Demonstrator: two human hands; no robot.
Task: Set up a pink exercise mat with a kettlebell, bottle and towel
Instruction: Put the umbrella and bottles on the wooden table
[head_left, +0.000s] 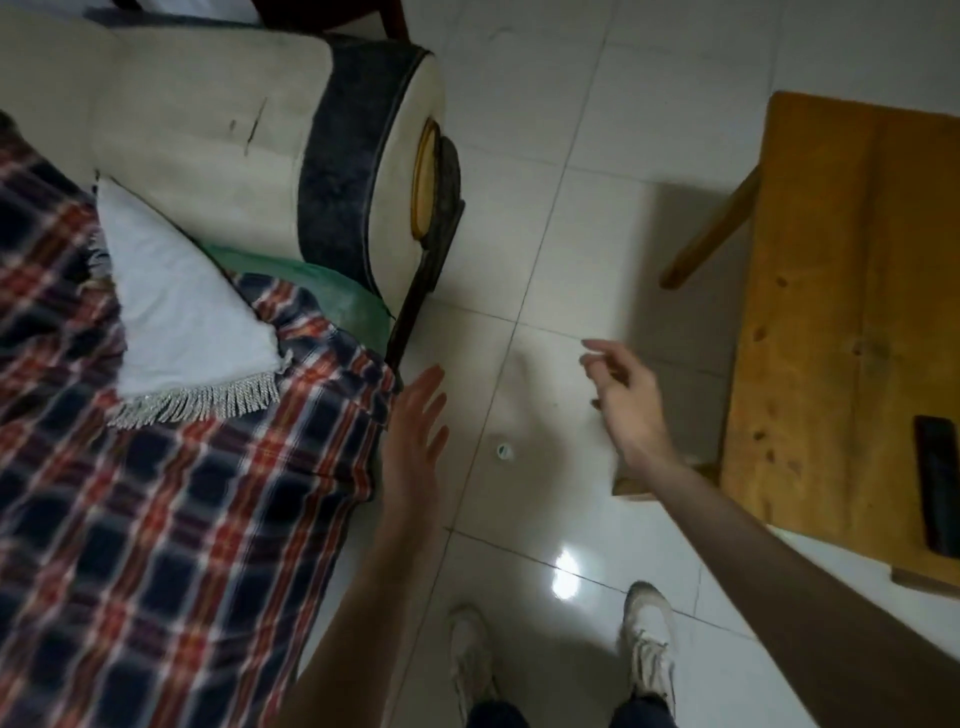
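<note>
Both your hands are empty: left hand (415, 447) flat with fingers spread by the plaid sofa (171, 519), right hand (628, 400) loosely curled over the floor (545, 260). White towel (176, 312) lies on the sofa.

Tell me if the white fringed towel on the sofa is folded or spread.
Folded: the white towel lies as a compact triangle on the plaid blanket.

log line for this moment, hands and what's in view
left hand: open, empty | right hand: open, empty | white towel: on plaid blanket | mat, kettlebell, bottle: not seen
</note>
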